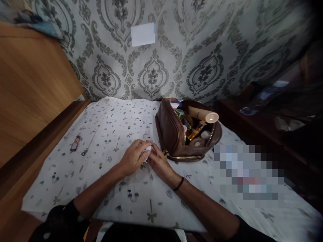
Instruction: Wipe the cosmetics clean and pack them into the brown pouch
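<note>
My left hand [133, 156] and my right hand [161, 163] meet over the middle of the patterned white cloth [106, 181]. Between them is a small crumpled white piece [148, 153], perhaps a tissue or wipe; the fingers of both hands close round it and hide most of it. Just beyond my right hand stands a brown cosmetic bag [171, 131], unzipped. Inside it show a beige tube [202, 114], an amber bottle [196, 130] and several other small items. Off to the left lies a small pink tube or bottle [75, 143], apart from my hands.
A wooden panel [35, 64] borders the cloth at left. The patterned wall [152, 72] rises behind, with a white card [143, 34] on it. On the dark furniture at right rests a clear plastic bottle [264, 95]. A pixelated patch covers something at lower right.
</note>
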### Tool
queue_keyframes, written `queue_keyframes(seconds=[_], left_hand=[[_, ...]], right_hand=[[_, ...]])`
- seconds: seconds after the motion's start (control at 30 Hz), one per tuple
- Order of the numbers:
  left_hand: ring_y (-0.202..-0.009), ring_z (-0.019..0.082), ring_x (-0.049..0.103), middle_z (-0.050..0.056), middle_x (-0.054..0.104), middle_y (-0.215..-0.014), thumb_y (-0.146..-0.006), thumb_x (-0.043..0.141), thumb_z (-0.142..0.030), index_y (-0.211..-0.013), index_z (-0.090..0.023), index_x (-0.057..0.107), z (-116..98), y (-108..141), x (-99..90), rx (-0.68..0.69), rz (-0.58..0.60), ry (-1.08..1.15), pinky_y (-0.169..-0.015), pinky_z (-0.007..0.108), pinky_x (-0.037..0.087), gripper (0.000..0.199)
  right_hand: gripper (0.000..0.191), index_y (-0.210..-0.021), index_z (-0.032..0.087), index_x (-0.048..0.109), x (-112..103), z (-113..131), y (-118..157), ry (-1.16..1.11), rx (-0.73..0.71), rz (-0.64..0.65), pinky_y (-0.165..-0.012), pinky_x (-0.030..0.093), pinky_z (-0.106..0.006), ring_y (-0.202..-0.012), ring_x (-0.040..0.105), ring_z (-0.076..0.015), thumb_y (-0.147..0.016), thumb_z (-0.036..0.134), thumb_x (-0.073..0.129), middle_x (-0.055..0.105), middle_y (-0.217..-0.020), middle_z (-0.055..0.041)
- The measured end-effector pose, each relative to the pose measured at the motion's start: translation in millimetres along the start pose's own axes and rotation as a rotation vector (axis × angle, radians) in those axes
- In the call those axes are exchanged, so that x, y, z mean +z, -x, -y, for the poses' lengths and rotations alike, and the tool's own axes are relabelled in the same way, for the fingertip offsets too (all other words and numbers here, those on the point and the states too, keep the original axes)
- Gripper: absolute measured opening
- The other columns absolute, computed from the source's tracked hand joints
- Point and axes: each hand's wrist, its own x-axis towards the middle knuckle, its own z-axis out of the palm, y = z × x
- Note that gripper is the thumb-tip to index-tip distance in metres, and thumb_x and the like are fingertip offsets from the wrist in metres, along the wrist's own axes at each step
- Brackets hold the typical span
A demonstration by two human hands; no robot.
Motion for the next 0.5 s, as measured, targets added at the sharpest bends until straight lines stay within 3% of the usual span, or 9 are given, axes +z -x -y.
queue_keyframes(seconds=[0.1,0.27,0.5], left_hand=[[-0.093,0.022,0.057,0.008,0.059,-0.096,-0.101,0.039,-0.032,-0.113,-0.018,0.06,-1.2,-0.4,-0.6,-0.044,-0.039,0.007,-0.084,0.035,0.047,0.029],[-0.087,0.02,0.056,0.005,0.057,-0.089,-0.099,0.041,-0.032,-0.093,-0.019,0.054,-3.6,-1.2,-2.1,-0.152,-0.119,0.05,-0.079,0.033,0.043,0.019],[-0.068,0.015,0.052,-0.003,0.052,-0.07,-0.097,0.042,-0.037,-0.084,-0.021,0.048,-0.6,-2.5,-8.6,-0.334,-0.195,0.151,-0.067,0.027,0.039,0.022]], right_hand=[[0.042,-0.097,0.025,0.064,1.0,1.1,0.8,-0.048,0.031,-0.015,-0.065,0.045,-0.023,-0.071,0.056,-0.0121,-0.063,0.037,0.086,0.065,-0.075,0.0043],[0.037,-0.091,0.023,0.063,1.7,2.4,2.5,-0.056,0.071,0.068,-0.062,0.044,-0.022,-0.066,0.055,-0.0104,-0.066,0.04,0.085,0.063,-0.072,0.0044],[0.036,-0.091,0.022,0.066,4.9,4.0,6.0,0.086,0.048,0.155,-0.059,0.044,-0.021,-0.074,0.056,-0.0115,-0.064,0.036,0.087,0.062,-0.087,0.002]])
